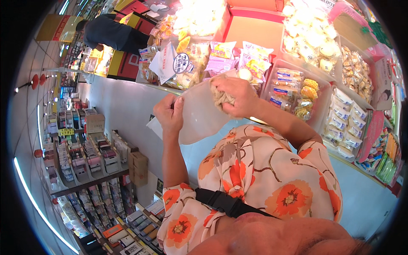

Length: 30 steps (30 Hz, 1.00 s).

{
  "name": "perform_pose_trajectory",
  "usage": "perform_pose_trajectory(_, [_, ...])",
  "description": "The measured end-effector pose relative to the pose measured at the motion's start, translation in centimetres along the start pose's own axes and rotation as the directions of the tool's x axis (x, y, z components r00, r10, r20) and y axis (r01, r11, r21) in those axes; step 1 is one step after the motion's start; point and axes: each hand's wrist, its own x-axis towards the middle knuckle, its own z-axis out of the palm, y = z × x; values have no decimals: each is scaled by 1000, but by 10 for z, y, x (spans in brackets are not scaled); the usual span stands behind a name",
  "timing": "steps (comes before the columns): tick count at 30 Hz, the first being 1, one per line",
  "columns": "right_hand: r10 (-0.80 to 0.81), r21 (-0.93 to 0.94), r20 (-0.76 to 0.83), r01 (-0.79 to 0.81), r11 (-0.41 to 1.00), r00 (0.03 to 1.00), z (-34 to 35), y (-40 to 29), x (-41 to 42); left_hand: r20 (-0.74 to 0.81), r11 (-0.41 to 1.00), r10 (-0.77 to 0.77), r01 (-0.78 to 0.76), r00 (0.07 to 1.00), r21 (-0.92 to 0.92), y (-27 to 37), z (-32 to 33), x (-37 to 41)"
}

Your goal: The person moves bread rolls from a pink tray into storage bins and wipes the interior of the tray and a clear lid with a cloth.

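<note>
My left hand [169, 112] grips the edge of a translucent plastic bin or sheet [199, 116], thumb uppermost; its exact shape is unclear. A crumpled beige cloth [221, 95] is bunched in my right hand [237, 95], against the upper right part of the plastic. The plastic piece is held tilted in front of my flowered shirt. Just beyond it lie purple snack bags [223, 55] and a bin of packaged bread [194, 68] with a round printed sign [181, 63].
Clear bins of wrapped pastries [287, 86] and white packets [344, 118] line the display to the right. Behind is a red-edged box [253, 35]. A person in dark clothes [108, 32] bends over another display. Shelves [92, 156] and a cardboard box [138, 168] stand at left.
</note>
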Motion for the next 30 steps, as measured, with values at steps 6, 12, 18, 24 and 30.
perform_pose_trajectory(6, [-87, 102, 59, 81, 992, 995, 13, -14, -11, -16, 994, -67, 66, 998, -90, -5, -3, -4])
perform_pose_trajectory(12, [446, -123, 51, -437, 891, 894, 0, 77, -44, -21, 998, -43, 42, 999, -52, -4, 2, -9])
perform_pose_trajectory(18, [248, 98, 61, -253, 963, 967, 8, 7, -8, 2, 999, -31, 31, 1000, -16, 7, 12, -4])
perform_pose_trajectory(24, [461, -55, 113, -458, 887, 880, 2, 50, -17, -29, 1000, 7, -8, 1000, -4, 9, 9, -3])
perform_pose_trajectory(30, [297, 73, 131, -308, 948, 946, 5, 12, -11, -18, 999, -25, 25, 1000, -20, 10, 11, -6])
